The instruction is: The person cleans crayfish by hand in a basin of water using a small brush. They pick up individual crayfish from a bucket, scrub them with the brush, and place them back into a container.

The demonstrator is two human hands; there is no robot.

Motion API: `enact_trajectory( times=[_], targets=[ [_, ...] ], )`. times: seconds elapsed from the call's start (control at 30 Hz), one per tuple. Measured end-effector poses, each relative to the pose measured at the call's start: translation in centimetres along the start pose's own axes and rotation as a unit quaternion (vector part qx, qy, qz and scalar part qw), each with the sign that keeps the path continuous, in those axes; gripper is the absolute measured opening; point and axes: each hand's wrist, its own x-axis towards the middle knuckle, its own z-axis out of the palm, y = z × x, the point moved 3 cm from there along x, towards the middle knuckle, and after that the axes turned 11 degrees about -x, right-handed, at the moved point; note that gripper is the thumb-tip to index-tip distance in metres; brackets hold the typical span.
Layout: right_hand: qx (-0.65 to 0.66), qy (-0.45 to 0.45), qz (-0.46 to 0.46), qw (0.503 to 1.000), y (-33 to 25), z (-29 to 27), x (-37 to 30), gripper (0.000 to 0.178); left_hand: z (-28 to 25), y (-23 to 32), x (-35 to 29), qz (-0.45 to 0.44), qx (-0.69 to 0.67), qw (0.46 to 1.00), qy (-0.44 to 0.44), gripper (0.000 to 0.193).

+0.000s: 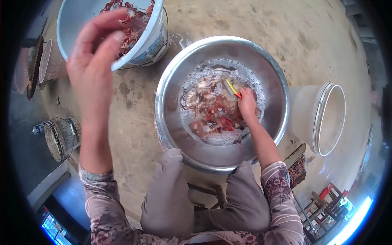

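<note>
My left hand is raised over the rim of a light-blue bucket at the upper left. Its fingers are curved with a gap between them and the thumb, a little blurred by motion. Red crayfish lie inside that bucket, partly covered by the hand. My right hand is down in a wide steel basin and grips a small brush with a yellow and red handle. Foamy, murky water fills the basin's bottom, with several reddish crayfish in it, some hard to make out.
My knees touch or nearly touch the basin's near side. A whitish plastic bucket lies to its right. A dirty small bucket is at the left on the concrete floor. Wooden stools or chairs stand at the lower right.
</note>
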Motion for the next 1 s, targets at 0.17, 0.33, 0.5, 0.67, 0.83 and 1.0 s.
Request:
enact_trajectory(
  times=[0.17, 0.33, 0.5, 0.67, 0.83, 1.0],
  targets=[
    [0.109, -0.100, 0.085, 0.985, -1.2, -0.9, -1.2, 0.013, -1.8, -2.0, -1.2, 0.162, 0.462, 0.872, 0.010, 0.028],
    [0.403, -0.212, 0.251, 0.854, -4.4, -3.4, -4.1, 0.011, 6.3, -7.5, -10.5, -0.024, -0.115, 0.986, -0.117, 0.021],
    [0.410, -0.255, 0.249, 0.840, -5.8, -4.7, -4.9, 0.008, 14.4, -17.3, -16.4, -0.216, -0.093, 0.940, -0.249, 0.025],
    [0.465, -0.236, 0.291, 0.802, -4.1, -3.6, -6.6, 0.006, 17.9, -21.3, -18.6, -0.172, 0.146, 0.904, -0.362, 0.023],
    [0.479, -0.198, 0.332, 0.788, -2.7, -2.7, -8.1, 0.006, 20.7, -21.3, -20.1, -0.117, 0.303, 0.886, -0.330, 0.012],
    [0.496, -0.207, 0.335, 0.774, -2.0, -2.7, -8.4, 0.007, 19.5, -23.0, -21.4, -0.231, 0.232, 0.844, -0.425, 0.017]
  ],
)
